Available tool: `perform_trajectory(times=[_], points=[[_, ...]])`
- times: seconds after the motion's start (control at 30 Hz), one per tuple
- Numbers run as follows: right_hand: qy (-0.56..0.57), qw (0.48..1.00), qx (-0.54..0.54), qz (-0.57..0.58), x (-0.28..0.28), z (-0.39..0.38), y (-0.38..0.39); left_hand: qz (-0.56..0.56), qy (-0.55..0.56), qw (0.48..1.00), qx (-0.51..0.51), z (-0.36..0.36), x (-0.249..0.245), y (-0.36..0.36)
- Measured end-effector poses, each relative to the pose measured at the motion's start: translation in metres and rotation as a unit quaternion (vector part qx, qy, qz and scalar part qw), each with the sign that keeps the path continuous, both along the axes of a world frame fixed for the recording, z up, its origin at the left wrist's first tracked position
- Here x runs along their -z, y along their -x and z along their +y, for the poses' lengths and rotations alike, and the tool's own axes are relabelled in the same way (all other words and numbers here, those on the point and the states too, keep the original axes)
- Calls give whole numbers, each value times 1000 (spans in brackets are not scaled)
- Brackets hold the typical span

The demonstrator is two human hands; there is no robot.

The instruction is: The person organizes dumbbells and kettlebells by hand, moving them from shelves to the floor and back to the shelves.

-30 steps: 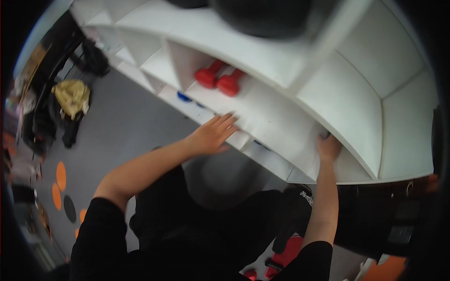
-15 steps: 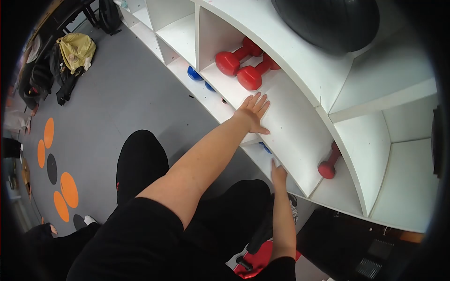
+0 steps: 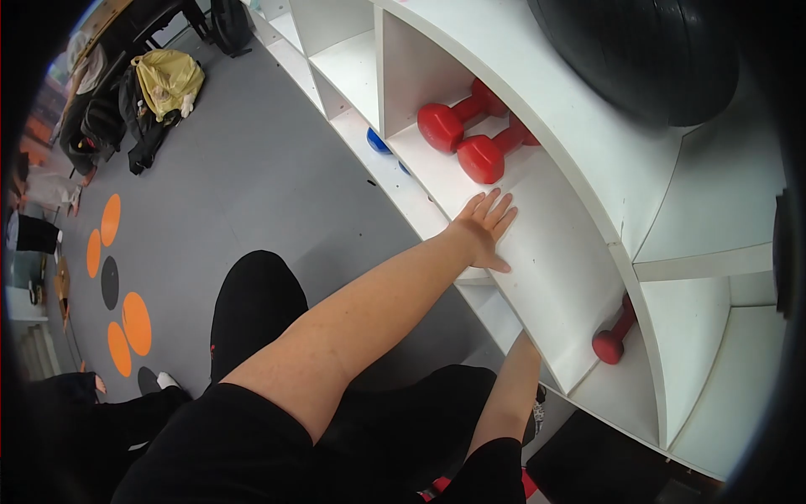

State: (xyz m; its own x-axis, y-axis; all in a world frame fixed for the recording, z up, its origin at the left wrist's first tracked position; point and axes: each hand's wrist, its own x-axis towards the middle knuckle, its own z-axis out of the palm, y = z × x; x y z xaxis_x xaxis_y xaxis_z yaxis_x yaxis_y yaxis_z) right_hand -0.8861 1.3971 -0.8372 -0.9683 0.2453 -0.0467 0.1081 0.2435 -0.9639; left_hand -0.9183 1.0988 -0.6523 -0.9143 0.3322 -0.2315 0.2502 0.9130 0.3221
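- Left hand point(image 3: 485, 235): open, palm down, fingers spread, nothing gripped; placed at the front of the middle board of the white shelf unit point(image 3: 560, 239), its fingertips near the nearer red dumbbell.
- Right hand: hidden below the middle board, only the right forearm point(image 3: 510, 382) being shown; whether it is open or closed, and whether anything is held, cannot be told.
- Change noted: the right hand, visible at the lower opening half a second earlier, has since been taken out of sight under the board; its contact can therefore no longer be read.
- Nearer red dumbbell point(image 3: 481, 160): laid on the middle board, just beside its match.
- Farther red dumbbell point(image 3: 441, 128): laid by the upright divider point(image 3: 403, 71).
- Dark red dumbbell point(image 3: 608, 346): set apart from the pair, towards the other end of the same tier.
- Blue object point(image 3: 377, 141): lodged in the lower tier, partly covered; kind uncertain.
- Black ball point(image 3: 646, 59): stored on top.
- Yellow bag point(image 3: 170, 80): left on the grey floor point(image 3: 252, 168).
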Motion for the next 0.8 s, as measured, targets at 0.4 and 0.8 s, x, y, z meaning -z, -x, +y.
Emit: perform_trajectory(times=[0.4, 0.8], points=[[211, 969, 121, -51, -55, -65, -11, -7, -3, 1000, 0, -1, 6, 5], [329, 857, -147, -367, -200, -61, -182, -12, 16, 1000, -5, 1, -1, 2]])
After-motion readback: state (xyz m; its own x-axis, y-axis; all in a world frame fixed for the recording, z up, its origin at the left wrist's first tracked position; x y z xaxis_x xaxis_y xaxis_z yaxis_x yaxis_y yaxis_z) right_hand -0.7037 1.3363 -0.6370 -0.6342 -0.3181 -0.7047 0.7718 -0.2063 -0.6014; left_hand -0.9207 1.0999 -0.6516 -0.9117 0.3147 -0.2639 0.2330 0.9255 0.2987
